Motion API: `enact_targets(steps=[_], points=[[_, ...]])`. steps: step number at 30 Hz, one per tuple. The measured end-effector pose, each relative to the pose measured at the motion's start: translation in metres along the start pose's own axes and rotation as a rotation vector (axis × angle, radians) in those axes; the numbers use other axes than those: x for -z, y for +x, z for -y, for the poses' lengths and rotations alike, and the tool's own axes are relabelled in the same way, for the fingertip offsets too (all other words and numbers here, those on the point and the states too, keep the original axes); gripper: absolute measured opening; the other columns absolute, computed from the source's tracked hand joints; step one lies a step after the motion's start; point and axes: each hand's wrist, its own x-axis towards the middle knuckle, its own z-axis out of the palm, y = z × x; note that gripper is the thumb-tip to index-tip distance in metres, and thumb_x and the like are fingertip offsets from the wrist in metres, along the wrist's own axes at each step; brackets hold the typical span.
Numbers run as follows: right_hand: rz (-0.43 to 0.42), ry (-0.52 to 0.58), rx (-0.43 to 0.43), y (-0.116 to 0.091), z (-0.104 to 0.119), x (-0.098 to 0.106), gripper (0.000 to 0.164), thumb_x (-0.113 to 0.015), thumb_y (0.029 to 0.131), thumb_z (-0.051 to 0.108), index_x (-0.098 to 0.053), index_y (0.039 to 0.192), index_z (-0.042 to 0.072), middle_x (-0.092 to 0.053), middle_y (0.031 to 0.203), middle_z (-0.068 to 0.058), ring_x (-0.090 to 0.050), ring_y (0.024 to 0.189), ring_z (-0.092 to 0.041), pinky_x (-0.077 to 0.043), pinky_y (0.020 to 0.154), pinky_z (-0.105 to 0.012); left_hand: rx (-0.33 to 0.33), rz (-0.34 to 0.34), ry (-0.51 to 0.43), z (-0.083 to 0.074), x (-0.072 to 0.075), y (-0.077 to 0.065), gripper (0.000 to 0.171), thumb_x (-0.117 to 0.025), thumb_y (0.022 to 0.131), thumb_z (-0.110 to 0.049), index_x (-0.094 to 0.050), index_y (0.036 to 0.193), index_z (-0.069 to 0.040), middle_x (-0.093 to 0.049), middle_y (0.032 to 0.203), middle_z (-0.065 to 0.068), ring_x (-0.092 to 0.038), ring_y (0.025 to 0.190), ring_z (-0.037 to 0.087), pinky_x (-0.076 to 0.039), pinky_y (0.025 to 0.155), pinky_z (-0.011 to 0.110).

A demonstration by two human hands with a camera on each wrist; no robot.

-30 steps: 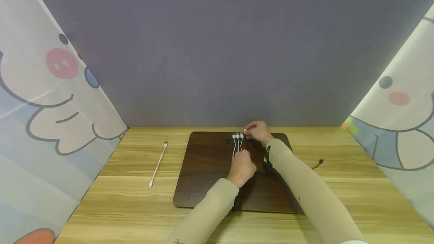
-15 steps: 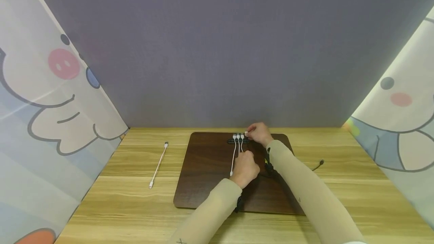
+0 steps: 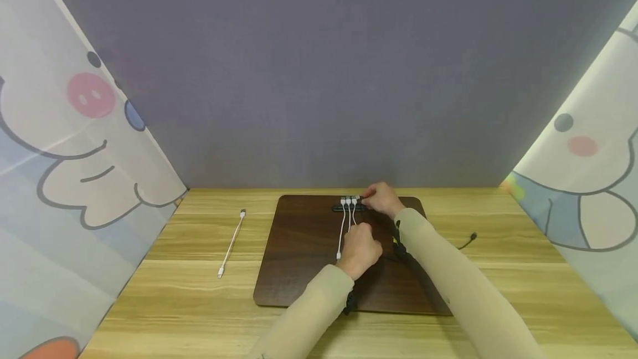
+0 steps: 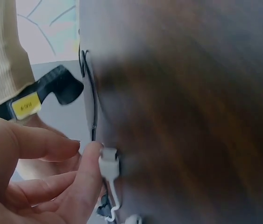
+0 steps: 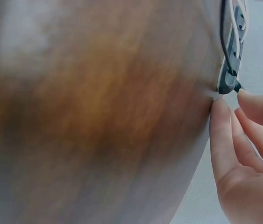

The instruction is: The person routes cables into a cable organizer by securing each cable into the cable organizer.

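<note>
My right hand (image 3: 382,198) pinches the black USB cable (image 5: 223,35) by its plug end, at the right end of a black cable organizer (image 3: 341,208). In the right wrist view, this cable passes through the organizer's end slot; the plug is mostly hidden by the thumb. Several slots hold white USB cables (image 3: 341,237), plugs pointing to the back. My left hand (image 3: 359,251) hovers over the lower ends of these cables, fingers loosely bent. In the left wrist view a white connector (image 4: 109,167) lies beside its forefinger, and a gap shows between thumb and forefinger.
The organizer sits near the back edge of a dark brown board (image 3: 294,254) on a wooden table (image 3: 199,314). A loose white cable (image 3: 231,242) lies to the left. The black cable's far end (image 3: 472,236) sticks out right of the board. A grey wall (image 3: 319,98) stands behind.
The right hand has lowered the black cable's plug toward the organizer's right end. My left hand has shifted slightly right, uncovering the lower end of the leftmost white cable.
</note>
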Motion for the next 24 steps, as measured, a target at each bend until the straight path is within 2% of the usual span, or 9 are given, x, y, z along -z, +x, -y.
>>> enact_targets(steps=[4, 7, 9, 12, 14, 16, 20, 24], points=[[0.013, -0.003, 0.012, -0.009, 0.002, 0.000, 0.021, -0.068, 0.093, 0.000, -0.069, 0.112, -0.008, -0.069, 0.111, -0.023, -0.071, 0.087, -0.030, -0.058, 0.077, -0.039, -0.060, -0.019, 0.044, 0.002, 0.008, -0.003, 0.026, -0.064, 0.082, 0.002, -0.053, 0.063, -0.010, -0.045, 0.060, 0.000, -0.039, 0.050, 0.014, -0.035, 0.045, 0.028], [0.026, -0.022, 0.027, -0.016, 0.006, 0.000, 0.022, -0.067, 0.093, 0.000, -0.068, 0.113, -0.009, -0.069, 0.108, -0.022, -0.070, 0.084, -0.028, -0.058, 0.074, -0.039, -0.081, -0.033, 0.061, 0.005, 0.015, -0.006, 0.029, -0.065, 0.084, 0.001, -0.051, 0.061, -0.010, -0.044, 0.059, -0.001, -0.038, 0.050, 0.013, -0.034, 0.047, 0.028], [0.031, -0.045, 0.034, -0.020, 0.007, 0.000, 0.022, -0.067, 0.093, 0.000, -0.067, 0.113, -0.009, -0.069, 0.106, -0.021, -0.069, 0.082, -0.027, -0.057, 0.073, -0.038, -0.073, -0.027, 0.042, 0.007, 0.019, -0.008, 0.022, -0.065, 0.086, 0.000, -0.058, 0.067, -0.006, -0.050, 0.059, 0.001, -0.044, 0.048, 0.013, -0.039, 0.047, 0.028], [0.030, -0.075, 0.039, -0.024, 0.006, 0.000, 0.021, -0.067, 0.094, 0.001, -0.066, 0.113, -0.008, -0.068, 0.105, -0.020, -0.069, 0.080, -0.025, -0.057, 0.072, -0.037, -0.054, -0.031, 0.013, 0.011, 0.024, -0.010, 0.004, -0.066, 0.088, 0.000, -0.069, 0.087, 0.002, -0.066, 0.074, 0.010, -0.053, 0.050, 0.015, -0.046, 0.049, 0.028], [0.032, -0.086, 0.042, -0.026, 0.005, 0.000, 0.021, -0.067, 0.094, 0.002, -0.067, 0.113, -0.007, -0.068, 0.103, -0.019, -0.069, 0.079, -0.024, -0.057, 0.071, -0.036, -0.054, -0.031, -0.001, 0.014, 0.027, -0.012, 0.012, -0.066, 0.089, 0.000, -0.071, 0.099, 0.006, -0.068, 0.082, 0.015, -0.056, 0.050, 0.015, -0.048, 0.049, 0.029], [0.034, -0.089, 0.044, -0.028, 0.006, 0.000, 0.020, -0.068, 0.094, 0.003, -0.068, 0.112, -0.007, -0.069, 0.101, -0.018, -0.069, 0.078, -0.023, -0.057, 0.069, -0.035, -0.058, -0.046, 0.014, 0.018, 0.030, -0.012, 0.011, -0.065, 0.090, 0.000, -0.071, 0.098, 0.005, -0.067, 0.083, 0.013, -0.053, 0.051, 0.014, -0.046, 0.048, 0.027], [0.030, -0.088, 0.066, -0.034, 0.008, 0.000, 0.018, -0.068, 0.094, 0.004, -0.070, 0.109, -0.005, -0.069, 0.094, -0.015, -0.068, 0.074, -0.021, -0.056, 0.066, -0.035, -0.064, -0.048, 0.002, 0.028, 0.037, -0.012, 0.010, -0.063, 0.090, 0.001, -0.071, 0.096, 0.003, -0.062, 0.070, 0.005, -0.052, 0.043, 0.010, -0.043, 0.044, 0.025], [0.016, -0.123, 0.148, -0.042, 0.012, -0.003, 0.013, -0.069, 0.093, 0.004, -0.072, 0.103, -0.004, -0.070, 0.093, -0.013, -0.066, 0.078, -0.023, -0.055, 0.070, -0.039, -0.053, -0.036, -0.021, 0.042, 0.044, -0.011, 0.017, -0.061, 0.092, 0.000, -0.071, 0.105, 0.004, -0.067, 0.075, 0.007, -0.055, 0.044, 0.009, -0.048, 0.049, 0.026]])
